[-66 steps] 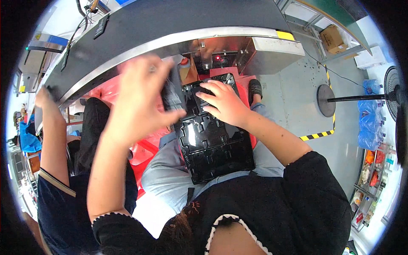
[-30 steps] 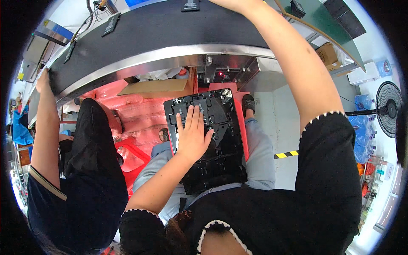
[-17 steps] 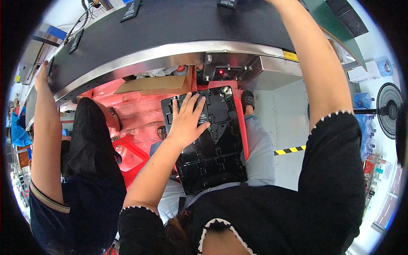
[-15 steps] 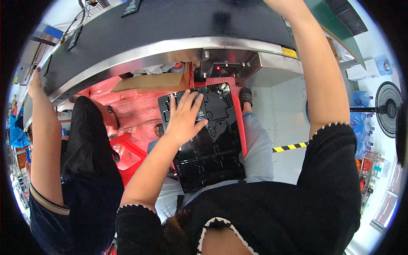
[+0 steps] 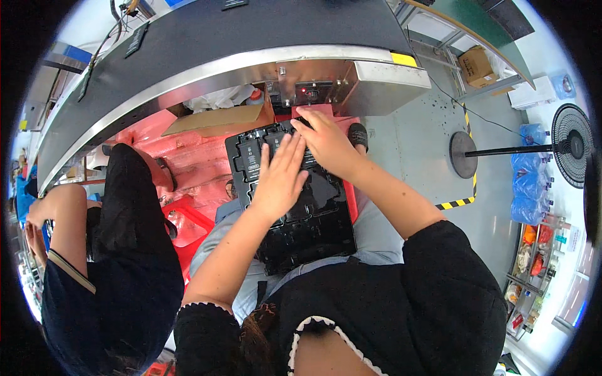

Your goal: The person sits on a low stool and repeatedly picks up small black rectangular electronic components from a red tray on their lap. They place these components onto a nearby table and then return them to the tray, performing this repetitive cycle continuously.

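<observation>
A black plastic tray (image 5: 307, 241) with molded pockets lies across my lap. Flat black rectangular pieces with pale print, like battery packs (image 5: 252, 160), sit in its far-left pockets. My left hand (image 5: 279, 178) rests palm down over these pockets, fingers stretched out and nothing in its grasp. At the tray's far edge, my right hand (image 5: 329, 141) reaches in beside the left fingertips. Its thumb and index finger are bent toward each other; what is between them, if anything, is hidden.
Ahead is a dark conveyor belt (image 5: 282, 28) with a metal edge, carrying several flat black pieces (image 5: 137, 39). An open cardboard box (image 5: 216, 119) sits beneath it. A co-worker (image 5: 119, 276) sits at left. A standing fan (image 5: 570, 145) is at right.
My right hand has come down from the belt to the tray's far edge. The left stays spread on the tray. The co-worker's visible hand has left the belt's edge.
</observation>
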A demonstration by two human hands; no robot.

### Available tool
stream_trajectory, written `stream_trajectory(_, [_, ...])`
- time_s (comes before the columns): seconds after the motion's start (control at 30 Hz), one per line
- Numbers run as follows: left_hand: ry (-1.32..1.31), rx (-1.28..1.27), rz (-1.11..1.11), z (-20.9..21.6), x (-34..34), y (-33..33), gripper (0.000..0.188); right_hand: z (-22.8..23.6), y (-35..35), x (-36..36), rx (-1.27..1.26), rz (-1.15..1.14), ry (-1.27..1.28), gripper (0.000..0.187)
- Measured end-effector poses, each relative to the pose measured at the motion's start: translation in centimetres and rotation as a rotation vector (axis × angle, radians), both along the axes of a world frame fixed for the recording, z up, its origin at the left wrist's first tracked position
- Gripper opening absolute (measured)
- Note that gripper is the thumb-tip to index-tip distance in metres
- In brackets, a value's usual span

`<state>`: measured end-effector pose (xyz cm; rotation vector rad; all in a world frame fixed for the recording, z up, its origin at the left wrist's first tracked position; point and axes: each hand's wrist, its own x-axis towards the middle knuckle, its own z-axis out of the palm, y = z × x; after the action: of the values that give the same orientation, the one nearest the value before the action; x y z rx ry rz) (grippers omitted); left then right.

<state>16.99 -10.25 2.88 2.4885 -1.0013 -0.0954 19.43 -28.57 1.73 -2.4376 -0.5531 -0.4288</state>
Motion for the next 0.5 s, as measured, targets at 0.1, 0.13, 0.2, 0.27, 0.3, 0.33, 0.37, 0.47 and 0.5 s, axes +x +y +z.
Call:
stream_trajectory(0.1, [-0.023,0.086,-0.046,-0.8,-1.4,-0.3,0.061,6.0,0.7,-2.6,0.081,0.029,-0.044,0.038])
stream_trajectory(0.13, [-0.051,0.108,-0.062,-1.9,-1.9,-0.5,0.061,8.7,0.1,-3.1,0.094,0.041,-0.076,0.039])
stream_trajectory(0.2, [-0.122,0.131,-0.048,-2.4,-2.2,-1.4,0.056,13.9,-1.7,-1.5,0.052,0.02,-0.43,0.036])
stream_trajectory(0.27, [-0.118,0.122,-0.023,-2.0,-2.2,-2.1,0.052,18.6,-3.5,2.3,0.003,-0.017,-0.723,0.026])
stream_trajectory(0.3, [-0.124,0.121,-0.001,-1.8,-2.1,-2.3,0.05,20.1,-3.6,4.5,-0.025,-0.072,-0.753,0.023])
stream_trajectory(0.33, [-0.104,0.114,0.027,-1.3,-2.1,-2.5,0.047,21.1,-3.4,6.4,-0.08,-0.132,-0.641,0.019])
stream_trajectory(0.37, [-0.049,0.117,0.019,-0.4,-2.0,-3.1,0.047,21.6,-4.4,10.0,-0.173,-0.165,-0.69,0.058])
stream_trajectory(0.47, [-0.026,-0.197,-0.113,4.1,-0.7,-2.5,0.042,20.2,-6.3,20.8,-0.259,-0.173,-0.058,0.091])
stream_trajectory(0.5, [-0.05,-0.313,-0.178,6.5,0.3,-1.8,0.039,19.7,-7.4,23.4,-0.361,-0.133,-0.009,0.094])
